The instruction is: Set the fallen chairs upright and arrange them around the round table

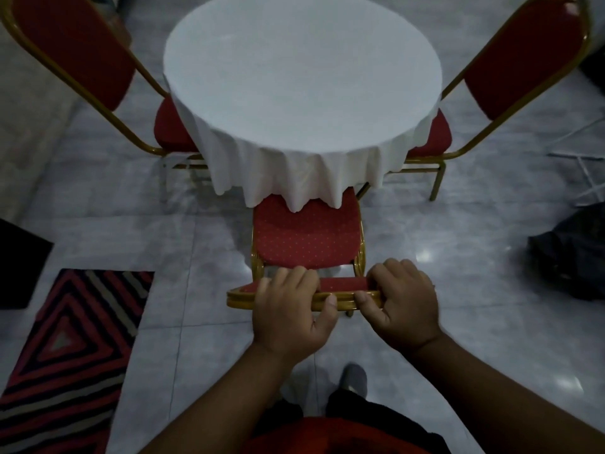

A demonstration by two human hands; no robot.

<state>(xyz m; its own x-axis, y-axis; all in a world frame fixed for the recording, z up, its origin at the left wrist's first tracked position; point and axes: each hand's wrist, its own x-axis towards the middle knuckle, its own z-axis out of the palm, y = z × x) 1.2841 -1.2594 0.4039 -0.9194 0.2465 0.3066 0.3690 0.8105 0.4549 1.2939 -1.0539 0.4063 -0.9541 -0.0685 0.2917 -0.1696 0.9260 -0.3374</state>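
A person is gripping the top rail of a red-and-gold chair [306,239] at the lower centre of the frame, with both hands clamped on its gold backrest frame. The left hand [293,311] is wrapping the rail left of centre, fingers curled over the far side and thumb pressing the near edge; the right hand [404,304] is holding the rail's right end in the same way. The chair is standing upright, its dotted red seat facing the round table [301,67] and its front edge sitting under the hanging folds of the white tablecloth [294,178]. Two more red chairs are standing upright at the table: one at the upper left of the frame [70,49] and one at the upper right [523,59], each with its seat tucked partly beneath the cloth. A striped red, black and grey rug [70,355] is lying on the glossy tiled floor [474,339] at the lower left, and a dark bundle [571,253] is resting at the right edge. One foot in a grey sock [353,376] is showing below the hands.
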